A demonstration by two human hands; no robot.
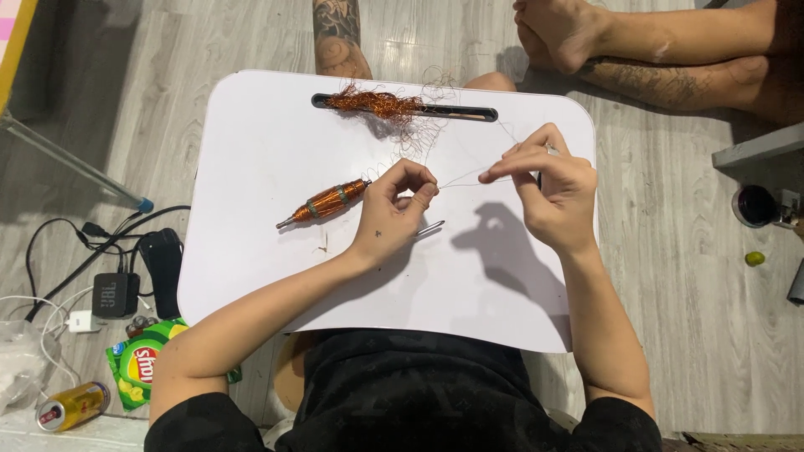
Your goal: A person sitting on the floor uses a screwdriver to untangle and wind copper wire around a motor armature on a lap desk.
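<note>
On the white tabletop (251, 276), a copper-wound spindle (325, 202) lies just left of the left hand (394, 209), whose thumb and forefinger are pinched tight on a fine wire (459, 177). The wire runs across to the right hand (544, 188), its fingertips likewise closed on the strand. A tangle of copper wire (377, 103) sits at the far slot, well apart from both hands.
</note>
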